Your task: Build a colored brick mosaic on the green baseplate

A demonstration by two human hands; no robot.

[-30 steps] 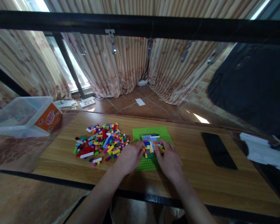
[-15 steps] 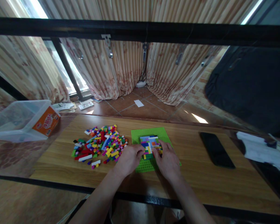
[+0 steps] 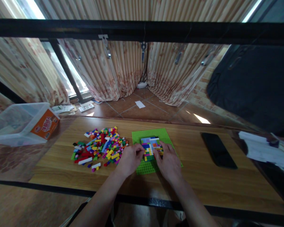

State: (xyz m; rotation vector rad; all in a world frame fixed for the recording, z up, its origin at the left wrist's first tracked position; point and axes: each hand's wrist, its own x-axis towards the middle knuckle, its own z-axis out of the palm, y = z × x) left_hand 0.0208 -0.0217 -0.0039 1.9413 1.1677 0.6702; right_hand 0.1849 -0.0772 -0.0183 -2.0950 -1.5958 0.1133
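A patchwork of colourful toy bricks [image 3: 151,146] sits on a green studded baseplate [image 3: 146,169]. At its left edge is my left hand [image 3: 132,159], thumb and fingers pinched together; whatever is between the fingertips is too small to make out. My right hand [image 3: 168,160] rests on the right side of the brick build, its thumb on top and its fingers curled along the right edge. Part of the build's right side is hidden under that hand. Left of the baseplate, a loose pile of mixed bricks [image 3: 106,146] is spread on the wooden table.
A black phone [image 3: 219,150] lies on the table [image 3: 191,186] to the right, with white papers [image 3: 260,149] beyond it. A clear plastic bin [image 3: 19,121] with an orange label stands off the table's left end. A black bar [image 3: 142,30] crosses above.
The view has shifted slightly, moving the scene a little left. Both hands stay at the brick build, with only small finger movement by the left hand at its left edge.
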